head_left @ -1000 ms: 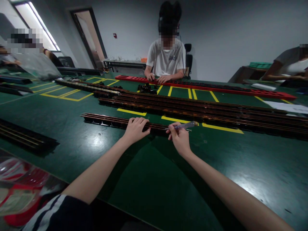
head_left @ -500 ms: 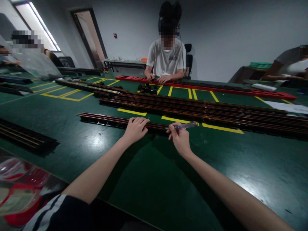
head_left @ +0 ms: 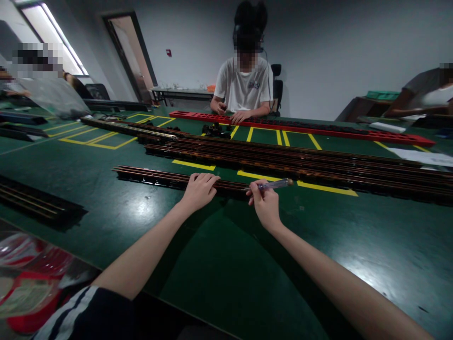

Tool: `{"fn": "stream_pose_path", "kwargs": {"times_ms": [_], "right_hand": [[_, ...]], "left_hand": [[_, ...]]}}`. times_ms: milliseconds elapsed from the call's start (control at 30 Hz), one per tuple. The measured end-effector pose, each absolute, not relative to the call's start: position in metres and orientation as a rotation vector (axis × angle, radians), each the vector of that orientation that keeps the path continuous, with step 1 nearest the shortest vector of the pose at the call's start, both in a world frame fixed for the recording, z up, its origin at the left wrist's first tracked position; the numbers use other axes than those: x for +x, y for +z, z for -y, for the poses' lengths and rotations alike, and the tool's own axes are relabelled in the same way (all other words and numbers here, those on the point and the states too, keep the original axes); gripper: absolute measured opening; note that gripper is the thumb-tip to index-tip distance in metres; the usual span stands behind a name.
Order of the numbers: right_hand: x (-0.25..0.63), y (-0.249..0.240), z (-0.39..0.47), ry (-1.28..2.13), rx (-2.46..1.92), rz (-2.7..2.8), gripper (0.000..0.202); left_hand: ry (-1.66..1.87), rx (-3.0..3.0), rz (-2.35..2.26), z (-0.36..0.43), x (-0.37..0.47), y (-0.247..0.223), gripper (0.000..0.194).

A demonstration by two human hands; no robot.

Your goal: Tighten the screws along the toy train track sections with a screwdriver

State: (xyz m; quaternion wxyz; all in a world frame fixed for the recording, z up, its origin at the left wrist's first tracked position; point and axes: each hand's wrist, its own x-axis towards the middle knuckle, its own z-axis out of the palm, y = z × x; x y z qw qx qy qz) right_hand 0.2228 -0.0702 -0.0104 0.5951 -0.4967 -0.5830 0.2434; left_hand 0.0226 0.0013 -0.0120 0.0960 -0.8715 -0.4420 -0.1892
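A long dark strip with copper-coloured rails (head_left: 152, 175) lies across the green table in front of me. My left hand (head_left: 201, 190) is closed over its middle part, fingers on the far side and thumb near the front edge. My right hand (head_left: 264, 203) grips a screwdriver with a clear handle (head_left: 278, 184). The handle points right and its thin shaft points left, at the strip's right end. Whether the tip touches the strip is hard to make out, as it is small and dark there.
Beyond the strip lies a stack of similar long strips (head_left: 300, 163). Another dark strip bundle (head_left: 35, 200) is at left. Across the table a co-worker (head_left: 244, 85) sits behind a long red tray (head_left: 389, 135). Red-labelled bottles (head_left: 31, 293) stand below the table's left edge.
My hands, the strip and the screwdriver stay practically in place. Across the table, one of the co-worker's hands has lifted slightly away from the red tray.
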Motion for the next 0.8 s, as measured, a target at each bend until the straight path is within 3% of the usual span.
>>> {"fn": "stream_pose_path", "kwargs": {"times_ms": [800], "right_hand": [[0.2228,-0.0109,0.0713,0.548,-1.177,1.268,0.027]], "left_hand": [[-0.539,-2.606,1.317,-0.0008,0.0223,-0.0101,0.033]]}}
